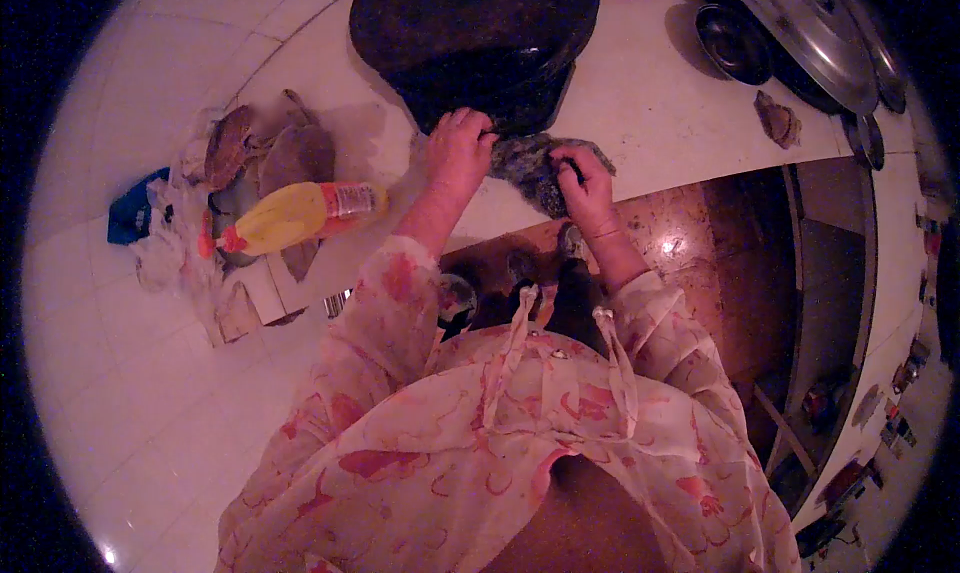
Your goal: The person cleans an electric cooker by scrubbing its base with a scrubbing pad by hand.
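A dark grey, rough-looking cloth [535,173] lies crumpled along the front edge of the pale counter, part of it hanging over. My right hand [588,185] is closed on the right part of this cloth, thumb and fingers pinched together. On its left side my left hand [462,148] has its fingers curled down over the cloth, close against a large black rounded object [475,38] with a glossy, flat-looking top. Whether the left fingertips also touch that black object I cannot tell. What the black object is does not show clearly.
To the left lie a yellow bottle [290,218] with a red cap, brownish items [300,158], crumpled clear plastic [180,253] and a blue packet [135,208]. At right are a small black bowl [735,45], a large metal lid [810,23] and a small brown piece [777,120].
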Demonstrator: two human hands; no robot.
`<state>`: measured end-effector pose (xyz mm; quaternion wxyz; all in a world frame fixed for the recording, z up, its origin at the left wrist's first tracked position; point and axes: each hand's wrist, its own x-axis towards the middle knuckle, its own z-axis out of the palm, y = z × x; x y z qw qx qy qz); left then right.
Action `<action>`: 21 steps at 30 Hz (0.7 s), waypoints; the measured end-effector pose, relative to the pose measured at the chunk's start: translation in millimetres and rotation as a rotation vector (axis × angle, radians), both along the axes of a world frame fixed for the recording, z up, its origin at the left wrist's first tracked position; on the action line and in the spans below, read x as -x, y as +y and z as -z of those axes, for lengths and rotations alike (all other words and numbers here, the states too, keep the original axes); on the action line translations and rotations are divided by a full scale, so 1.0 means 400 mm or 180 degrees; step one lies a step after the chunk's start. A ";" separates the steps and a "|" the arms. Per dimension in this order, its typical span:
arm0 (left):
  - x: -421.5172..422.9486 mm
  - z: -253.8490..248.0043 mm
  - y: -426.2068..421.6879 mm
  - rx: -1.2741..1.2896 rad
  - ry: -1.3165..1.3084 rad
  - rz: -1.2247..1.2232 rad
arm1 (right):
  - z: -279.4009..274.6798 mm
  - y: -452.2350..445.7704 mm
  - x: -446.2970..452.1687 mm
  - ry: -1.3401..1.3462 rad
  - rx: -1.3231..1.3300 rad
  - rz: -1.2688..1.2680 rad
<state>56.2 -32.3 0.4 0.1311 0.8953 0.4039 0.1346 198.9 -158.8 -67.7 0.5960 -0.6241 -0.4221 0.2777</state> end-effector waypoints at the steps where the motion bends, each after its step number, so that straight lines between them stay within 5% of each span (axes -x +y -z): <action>1: -0.001 -0.003 -0.002 0.0090 0.0026 -0.0057 | 0.002 0.000 0.000 -0.0004 0.0000 0.0005; 5: -0.006 0.017 -0.002 0.0248 -0.0637 -0.0282 | -0.005 0.000 -0.001 -0.0057 -0.0047 -0.0007; 21: -0.029 -0.025 0.027 -0.0812 0.0904 0.0854 | -0.009 -0.001 0.004 -0.0161 -0.0101 -0.0012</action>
